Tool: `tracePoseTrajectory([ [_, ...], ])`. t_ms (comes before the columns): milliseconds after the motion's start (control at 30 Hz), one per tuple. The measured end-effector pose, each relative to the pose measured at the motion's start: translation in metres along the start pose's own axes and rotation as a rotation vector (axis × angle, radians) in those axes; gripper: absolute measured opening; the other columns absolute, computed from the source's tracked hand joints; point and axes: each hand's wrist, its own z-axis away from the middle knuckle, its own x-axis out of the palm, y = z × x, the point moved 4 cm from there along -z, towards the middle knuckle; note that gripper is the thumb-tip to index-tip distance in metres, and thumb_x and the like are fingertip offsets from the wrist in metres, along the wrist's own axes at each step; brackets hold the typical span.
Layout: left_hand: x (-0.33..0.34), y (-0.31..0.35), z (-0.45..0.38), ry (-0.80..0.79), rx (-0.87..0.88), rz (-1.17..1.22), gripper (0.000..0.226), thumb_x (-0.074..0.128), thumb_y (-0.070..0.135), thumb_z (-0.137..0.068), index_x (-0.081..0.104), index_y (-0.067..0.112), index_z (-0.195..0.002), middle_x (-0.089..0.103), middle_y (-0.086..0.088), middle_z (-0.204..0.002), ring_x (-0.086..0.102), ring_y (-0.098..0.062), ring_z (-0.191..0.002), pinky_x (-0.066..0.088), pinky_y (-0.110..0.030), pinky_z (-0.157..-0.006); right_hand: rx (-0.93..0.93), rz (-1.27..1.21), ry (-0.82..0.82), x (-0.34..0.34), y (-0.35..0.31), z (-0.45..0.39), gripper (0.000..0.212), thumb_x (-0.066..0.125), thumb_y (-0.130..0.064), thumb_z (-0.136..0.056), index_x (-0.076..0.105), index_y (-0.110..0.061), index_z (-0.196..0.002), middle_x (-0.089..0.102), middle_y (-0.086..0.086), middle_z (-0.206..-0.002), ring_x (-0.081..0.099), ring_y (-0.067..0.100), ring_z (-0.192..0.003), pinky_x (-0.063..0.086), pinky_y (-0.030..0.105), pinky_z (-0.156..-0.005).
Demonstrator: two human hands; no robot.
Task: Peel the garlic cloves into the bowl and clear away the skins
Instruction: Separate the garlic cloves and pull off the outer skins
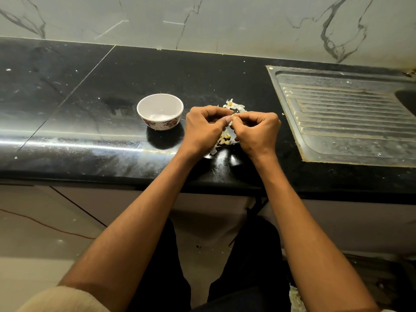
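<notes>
Hands: left hand (pixel 206 127) & right hand (pixel 256 129), both grips pinching 1 small pale garlic clove (pixel 231 120) betw. fingertips, above black stone table (pixel 90 109). 1 white floral bowl (pixel 160 111) just left; skins pile (pixel 225 138) beneath.

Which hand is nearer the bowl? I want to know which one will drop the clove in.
Left. The left hand is just right of the bowl, close beside it. The right hand is farther right, beyond the left, both pinching one clove.
</notes>
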Motion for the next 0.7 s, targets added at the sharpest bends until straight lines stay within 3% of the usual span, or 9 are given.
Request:
tracePoseTrajectory([
  [167, -0.001, -0.001, 0.0, 0.008, -0.009, 0.009, 0.013, 0.076, 0.0, -0.086, 0.081, 0.006, -0.097, 0.079, -0.005, -0.088, 0.077, -0.017, -0.086, 0.062, -0.031, -0.082, 0.021, -0.002, 0.013, 0.0, 0.002, -0.001, 0.008, 0.076, -0.007, -0.079, 0.083, -0.012, -0.081, 0.075, -0.007, -0.069, 0.072, 0.006, -0.058, 0.06, 0.028, -0.055],
  [333, -0.001, -0.002, -0.001, 0.023, -0.029, 0.04, 0.016, 0.078, -0.003, -0.084, 0.081, 0.006, -0.097, 0.079, -0.005, -0.089, 0.076, -0.02, -0.086, 0.062, -0.032, -0.084, 0.051, 0.013, 0.046, 0.0, 0.004, -0.002, 0.009, 0.075, -0.008, -0.079, 0.083, -0.013, -0.08, 0.073, -0.011, -0.067, 0.071, 0.003, -0.058, 0.056, 0.023, -0.057],
  [433, -0.002, -0.002, 0.0, 0.05, -0.03, 0.03, 0.019, 0.079, -0.004, -0.081, 0.081, 0.007, -0.096, 0.079, -0.003, -0.086, 0.073, -0.012, -0.077, 0.06, -0.027, -0.079, 0.032, 0.033, 0.07, -0.003, 0.002, -0.006, 0.01, 0.073, -0.01, -0.082, 0.082, -0.013, -0.078, 0.074, -0.008, -0.067, 0.07, 0.006, -0.059, 0.056, 0.025, -0.057],
  [600, -0.003, 0.0, 0.0, 0.079, -0.014, -0.005, 0.022, 0.083, -0.005, -0.076, 0.081, 0.007, -0.094, 0.078, -0.005, -0.082, 0.072, -0.007, -0.075, 0.06, -0.024, -0.077, 0.005, 0.132, 0.072, 0.0, 0.006, -0.014, 0.034, 0.068, -0.021, -0.091, 0.071, -0.007, -0.059, 0.063, 0.001, -0.053, 0.058, 0.019, -0.05, 0.043, 0.033, -0.051],
  [700, -0.003, 0.002, 0.001, 0.084, 0.008, -0.026, 0.019, 0.084, -0.004, -0.076, 0.08, 0.009, -0.089, 0.078, -0.003, -0.081, 0.072, -0.008, -0.073, 0.059, -0.024, -0.074, 0.013, 0.215, 0.078, 0.0, 0.008, -0.017, 0.024, 0.076, -0.023, -0.085, 0.076, -0.013, -0.063, 0.063, -0.011, -0.055, 0.059, 0.005, -0.051, 0.047, 0.021, -0.055],
])
